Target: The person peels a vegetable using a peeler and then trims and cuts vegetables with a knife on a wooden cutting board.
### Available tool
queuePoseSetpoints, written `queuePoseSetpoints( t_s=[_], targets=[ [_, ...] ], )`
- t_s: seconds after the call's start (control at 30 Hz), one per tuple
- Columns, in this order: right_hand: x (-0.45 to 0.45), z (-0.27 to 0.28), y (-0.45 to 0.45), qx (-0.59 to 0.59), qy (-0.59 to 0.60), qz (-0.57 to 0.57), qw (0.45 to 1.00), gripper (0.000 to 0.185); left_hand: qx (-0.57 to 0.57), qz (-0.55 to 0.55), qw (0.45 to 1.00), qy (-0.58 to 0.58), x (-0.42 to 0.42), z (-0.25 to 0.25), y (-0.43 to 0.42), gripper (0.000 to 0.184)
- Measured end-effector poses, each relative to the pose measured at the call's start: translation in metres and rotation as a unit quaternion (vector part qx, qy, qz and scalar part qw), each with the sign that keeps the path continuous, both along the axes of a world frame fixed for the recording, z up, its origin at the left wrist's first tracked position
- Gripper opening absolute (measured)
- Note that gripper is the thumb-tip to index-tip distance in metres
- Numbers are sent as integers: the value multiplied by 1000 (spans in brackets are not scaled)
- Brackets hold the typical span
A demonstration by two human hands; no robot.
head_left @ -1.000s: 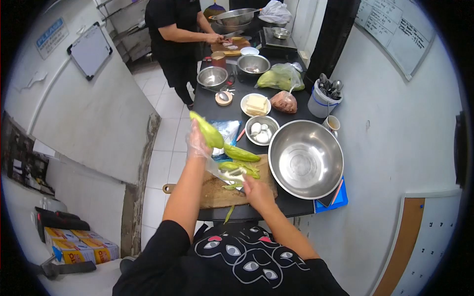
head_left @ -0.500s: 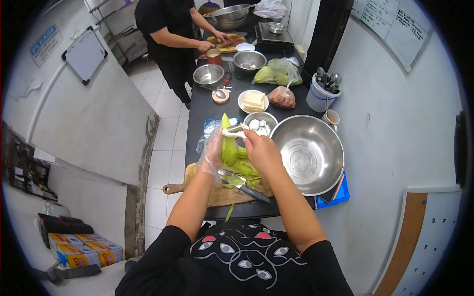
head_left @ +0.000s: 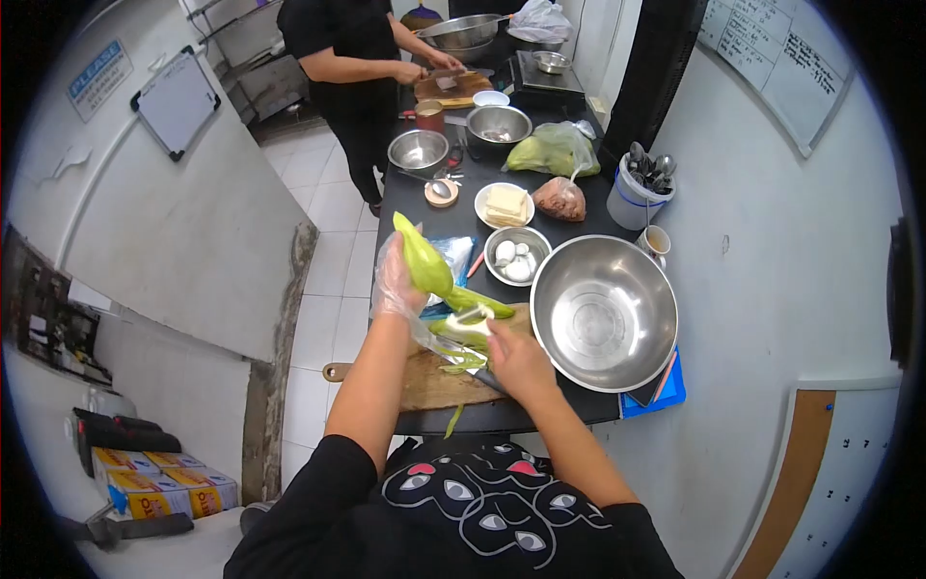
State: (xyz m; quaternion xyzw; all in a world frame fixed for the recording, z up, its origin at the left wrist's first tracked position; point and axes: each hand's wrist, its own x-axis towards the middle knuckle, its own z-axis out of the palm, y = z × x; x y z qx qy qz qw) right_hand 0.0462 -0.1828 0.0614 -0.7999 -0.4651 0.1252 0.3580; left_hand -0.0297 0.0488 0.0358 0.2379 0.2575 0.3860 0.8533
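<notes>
My left hand (head_left: 394, 282), in a clear plastic glove, is wrapped round a pale green, long vegetable (head_left: 422, 262) tilted above the table. My right hand (head_left: 516, 359) grips a white peeler (head_left: 473, 322), whose head is just below the vegetable's lower end. Under both hands lies a wooden cutting board (head_left: 434, 383), with more green vegetables (head_left: 485, 304) and thin peel strips (head_left: 463, 360) on it. A knife (head_left: 489, 379) rests on the board, partly hidden by my right hand.
Right of the board stands a large steel bowl (head_left: 604, 314). Beyond are a small bowl of white eggs (head_left: 518, 257), a plate of pale slices (head_left: 504, 205), bagged brown food (head_left: 560, 199) and bagged green vegetables (head_left: 552, 150). A co-worker (head_left: 347, 68) cuts at another board (head_left: 453, 87).
Half a second ago the peeler was against the upper part of the upright vegetable. Now the vegetable leans left, and my right hand has come down with the peeler toward the board.
</notes>
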Motion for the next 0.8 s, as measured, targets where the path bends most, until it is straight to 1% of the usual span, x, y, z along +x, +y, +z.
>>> queuePoseSetpoints(
  t_s=[0.1, 0.13, 0.23, 0.27, 0.37, 0.47, 0.53, 0.57, 0.6, 0.63, 0.7, 0.73, 0.77, 0.8],
  targets=[
    [10, 22, 10, 60, -13, -7, 998, 24, 2, -50, 999, -11, 4, -4, -7, 44],
    [13, 25, 14, 71, -20, 6, 997, 28, 1, -60, 998, -14, 5, -5, -13, 43],
    [12, 57, 22, 13, -15, -3, 1000, 26, 53, -64, 996, 26, 9, -4, -28, 41],
    [13, 56, 24, 6, -20, 3, 1000, 27, 50, -48, 996, 56, 11, 2, -33, 41],
    [17, 49, 27, -5, -37, 19, 999, 28, 120, -17, 989, 81, 12, -6, -31, 42],
    [13, 43, 25, 1, -47, 23, 999, 27, 108, 7, 990, 91, 11, -10, -37, 41],
    [7, 29, 18, 0, -44, 20, 999, 26, 72, 49, 994, 70, 9, -23, -26, 38],
    [1, 17, 9, -49, -40, 43, 997, 26, 53, 70, 994, 60, 7, -24, -20, 37],
    [-8, 3, -3, -97, -34, 63, 993, 26, 0, 73, 997, 4, 2, -22, -6, 37],
    [-11, -8, -10, -144, -31, 82, 986, 27, 19, 73, 997, -35, 1, -24, 14, 39],
    [-3, -27, -13, -113, -14, 28, 993, 28, 54, 40, 998, -18, -6, 5, 15, 40],
    [-4, -25, -15, -99, 1, 5, 995, 28, 45, 35, 998, -15, -11, -1, 13, 42],
    [3, -21, -11, -29, 15, 7, 999, 29, 41, 26, 999, -12, -13, -5, 12, 43],
    [6, -14, -6, 16, 37, 10, 999, 29, 38, 13, 999, -9, -11, -8, 12, 46]
  ],
)
